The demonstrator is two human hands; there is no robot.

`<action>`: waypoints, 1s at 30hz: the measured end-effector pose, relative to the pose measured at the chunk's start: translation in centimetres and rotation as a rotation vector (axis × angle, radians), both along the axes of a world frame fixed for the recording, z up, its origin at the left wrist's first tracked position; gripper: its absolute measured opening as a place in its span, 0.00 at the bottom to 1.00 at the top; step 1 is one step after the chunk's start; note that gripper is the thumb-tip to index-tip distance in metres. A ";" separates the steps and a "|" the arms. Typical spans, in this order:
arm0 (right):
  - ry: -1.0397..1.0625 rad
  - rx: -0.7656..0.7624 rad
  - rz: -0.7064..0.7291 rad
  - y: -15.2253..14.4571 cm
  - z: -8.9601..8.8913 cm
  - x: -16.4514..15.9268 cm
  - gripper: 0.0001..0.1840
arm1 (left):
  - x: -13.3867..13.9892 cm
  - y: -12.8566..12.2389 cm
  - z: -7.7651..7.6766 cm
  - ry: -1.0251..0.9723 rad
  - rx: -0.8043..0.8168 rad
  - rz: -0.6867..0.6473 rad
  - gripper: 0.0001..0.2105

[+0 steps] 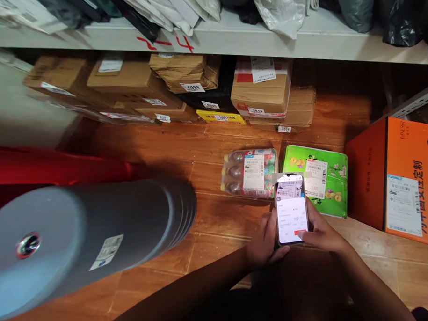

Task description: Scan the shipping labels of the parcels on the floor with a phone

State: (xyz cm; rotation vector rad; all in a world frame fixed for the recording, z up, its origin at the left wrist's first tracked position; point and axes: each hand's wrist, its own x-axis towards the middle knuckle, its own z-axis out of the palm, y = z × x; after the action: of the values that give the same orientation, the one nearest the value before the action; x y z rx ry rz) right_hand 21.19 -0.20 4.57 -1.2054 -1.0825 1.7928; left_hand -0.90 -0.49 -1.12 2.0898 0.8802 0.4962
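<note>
Pointing away from the body along its long axis, a lit phone (290, 214) is held upright in the view between two bare hands; its left edge is gripped by the left hand (264, 238), whose fingers are curled in against the side, while its lower right edge is supported by the right hand (321, 229); the right thumb is bent over the bottom of the screen, beside a red button (297, 232), though whether the glass is being pressed cannot be told; the fingers behind the phone are hidden; just beyond the fingertips, on the wooden floor (207, 179), two labelled goods are laid side by side, a shrink-wrapped pack of bottles (235, 171) ahead and to the left, a green box (336, 179) ahead and to the right, its near left corner overlapped by the phone; the pack is approached more closely by the left hand, the box by the right; farther right an orange box (369, 174) is seen, and beneath a shelf (231, 40) marked in red, numbered parcels (262, 95) are stacked
</note>
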 end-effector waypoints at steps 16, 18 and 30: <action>0.013 0.037 0.011 0.2 0.3 -0.2 0.50 | -0.2 -0.2 -0.1 -0.045 -0.021 0.014 0.46; 0.004 0.025 0.011 0.2 0.4 -0.2 0.50 | -0.2 -0.2 -0.2 -0.039 -0.023 0.009 0.46; -0.005 0.038 0.023 0.3 0.3 0.0 0.49 | -0.2 -0.1 -0.2 -0.104 -0.016 0.023 0.45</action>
State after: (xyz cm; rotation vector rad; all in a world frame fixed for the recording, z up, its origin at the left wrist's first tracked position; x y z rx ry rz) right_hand 21.16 0.07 4.83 -1.1800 -1.1325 1.7789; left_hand -1.11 -0.61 -1.36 2.0227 0.8451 0.6030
